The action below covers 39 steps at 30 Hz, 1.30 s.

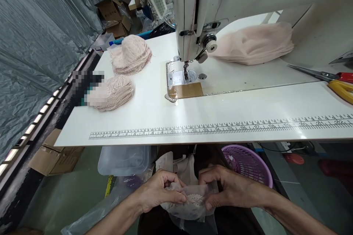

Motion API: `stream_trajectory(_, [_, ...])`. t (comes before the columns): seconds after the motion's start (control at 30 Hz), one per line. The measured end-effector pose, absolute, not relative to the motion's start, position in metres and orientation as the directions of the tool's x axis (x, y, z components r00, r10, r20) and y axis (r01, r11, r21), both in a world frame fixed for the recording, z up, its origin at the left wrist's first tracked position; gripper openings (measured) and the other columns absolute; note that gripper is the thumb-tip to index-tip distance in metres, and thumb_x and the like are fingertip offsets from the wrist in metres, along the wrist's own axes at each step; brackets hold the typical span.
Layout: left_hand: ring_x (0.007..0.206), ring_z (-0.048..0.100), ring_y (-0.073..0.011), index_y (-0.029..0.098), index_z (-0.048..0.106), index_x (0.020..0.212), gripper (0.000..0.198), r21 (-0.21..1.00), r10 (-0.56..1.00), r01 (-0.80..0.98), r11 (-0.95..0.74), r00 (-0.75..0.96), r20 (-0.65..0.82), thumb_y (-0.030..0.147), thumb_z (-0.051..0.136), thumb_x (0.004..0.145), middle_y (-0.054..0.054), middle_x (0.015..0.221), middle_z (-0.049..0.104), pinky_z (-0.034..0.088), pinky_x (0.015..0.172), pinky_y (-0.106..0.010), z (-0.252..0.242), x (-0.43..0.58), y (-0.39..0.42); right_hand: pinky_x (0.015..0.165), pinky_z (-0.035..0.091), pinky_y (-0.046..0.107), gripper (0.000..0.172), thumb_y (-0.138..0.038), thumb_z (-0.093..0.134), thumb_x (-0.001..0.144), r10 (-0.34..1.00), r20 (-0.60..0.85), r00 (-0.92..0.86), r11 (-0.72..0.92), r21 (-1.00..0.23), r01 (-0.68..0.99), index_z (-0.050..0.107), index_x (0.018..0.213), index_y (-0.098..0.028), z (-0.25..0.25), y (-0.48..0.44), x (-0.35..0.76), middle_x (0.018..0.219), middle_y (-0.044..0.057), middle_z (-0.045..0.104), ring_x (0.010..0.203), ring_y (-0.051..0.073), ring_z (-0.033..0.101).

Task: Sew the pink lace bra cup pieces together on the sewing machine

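Note:
Low over the lap, below the table's front edge, my left hand [165,190] pinches one side of a thin, sheer pale fabric piece with lace [194,199]. The opposite side is gripped by my right hand [220,187], thumb in front and fingers behind. A patch of scalloped lace shows between the two thumbs. More pale fabric [186,169] lies just behind the hands on the lap. The sewing machine [190,18] stands on the table ahead, with its presser foot [186,71] over the metal needle plate.
Two stacks of pink lace pieces [131,55] [116,93] lie on the table's left. Sheer pink fabric [256,44] is piled under the machine arm. Scissors [328,75] rest at right. Below are a purple basket [248,163], a clear plastic bin [124,159] and a cardboard box [56,156].

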<state>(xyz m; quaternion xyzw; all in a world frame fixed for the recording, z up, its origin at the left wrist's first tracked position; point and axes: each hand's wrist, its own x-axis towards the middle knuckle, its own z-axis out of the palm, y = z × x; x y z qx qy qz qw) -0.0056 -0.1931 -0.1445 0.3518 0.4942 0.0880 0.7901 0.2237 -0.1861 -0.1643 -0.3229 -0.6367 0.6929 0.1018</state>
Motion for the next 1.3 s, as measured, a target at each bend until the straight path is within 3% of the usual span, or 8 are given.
stream_trajectory(0.27, [0.072, 0.06, -0.0143, 0.01, 0.061, 0.063, 0.025, 0.687, 0.489, 0.232, 0.689, 0.552, -0.676, 0.025, 0.08, 0.06, -0.007, 0.087, 0.068, 0.042, 0.059, -0.021, -0.146, -0.008, -0.195, 0.07, 0.037, 0.025, 0.015, -0.028, 0.068, 0.077, 0.568, -0.34, -0.749, -0.089, -0.931, 0.355, 0.062, 0.071, -0.016, -0.16, -0.188, 0.224, 0.073, -0.002, 0.059, 0.079, 0.016, 0.055])
stream_trajectory(0.5, [0.069, 0.059, -0.0118, 0.01, 0.058, 0.06, 0.024, 0.732, 0.511, 0.212, 0.647, 0.593, -0.623, 0.021, 0.079, 0.061, -0.009, 0.088, 0.068, 0.041, 0.057, -0.018, -0.151, -0.01, -0.196, 0.067, 0.039, 0.024, 0.016, -0.032, 0.064, 0.08, 0.55, -0.373, -0.747, -0.094, -0.917, 0.388, 0.062, 0.073, -0.017, -0.16, -0.189, 0.226, 0.072, -0.002, 0.06, 0.08, 0.017, 0.056])
stream_trajectory(0.8, [0.063, 0.058, -0.0112, 0.01, 0.055, 0.061, 0.031, 0.741, 0.518, 0.177, 0.648, 0.611, -0.599, 0.028, 0.08, 0.06, -0.008, 0.081, 0.068, 0.041, 0.053, -0.018, -0.158, -0.012, -0.197, 0.069, 0.038, 0.026, 0.006, -0.023, 0.064, 0.078, 0.558, -0.423, -0.714, -0.076, -0.883, 0.464, 0.06, 0.079, -0.019, -0.153, -0.19, 0.227, 0.081, -0.001, 0.058, 0.085, 0.018, 0.052])
stream_trajectory(1.0, [0.065, 0.058, -0.011, 0.011, 0.055, 0.061, 0.031, 0.745, 0.525, 0.17, 0.645, 0.61, -0.593, 0.029, 0.08, 0.06, -0.008, 0.084, 0.068, 0.042, 0.054, -0.018, -0.16, -0.012, -0.197, 0.067, 0.038, 0.026, 0.013, -0.019, 0.062, 0.074, 0.572, -0.447, -0.688, -0.071, -0.862, 0.501, 0.057, 0.086, -0.02, -0.148, -0.192, 0.227, 0.084, 0.0, 0.053, 0.081, 0.017, 0.051])
stream_trajectory(1.2, [0.067, 0.058, -0.0121, 0.011, 0.054, 0.06, 0.029, 0.766, 0.538, 0.175, 0.618, 0.617, -0.575, 0.027, 0.079, 0.061, -0.008, 0.082, 0.068, 0.042, 0.055, -0.018, -0.16, -0.013, -0.197, 0.063, 0.036, 0.025, 0.017, -0.017, 0.063, 0.072, 0.577, -0.444, -0.685, -0.123, -0.877, 0.465, 0.059, 0.087, -0.02, -0.146, -0.191, 0.227, 0.081, -0.001, 0.051, 0.077, 0.016, 0.049])
stream_trajectory(1.3, [0.066, 0.058, -0.0112, 0.011, 0.053, 0.059, 0.03, 0.775, 0.543, 0.166, 0.61, 0.624, -0.562, 0.025, 0.079, 0.061, -0.008, 0.082, 0.068, 0.042, 0.055, -0.017, -0.159, -0.013, -0.197, 0.06, 0.034, 0.023, 0.011, -0.018, 0.067, 0.07, 0.578, -0.389, -0.718, -0.137, -0.913, 0.384, 0.06, 0.078, -0.017, -0.15, -0.19, 0.225, 0.073, -0.003, 0.049, 0.071, 0.014, 0.048])
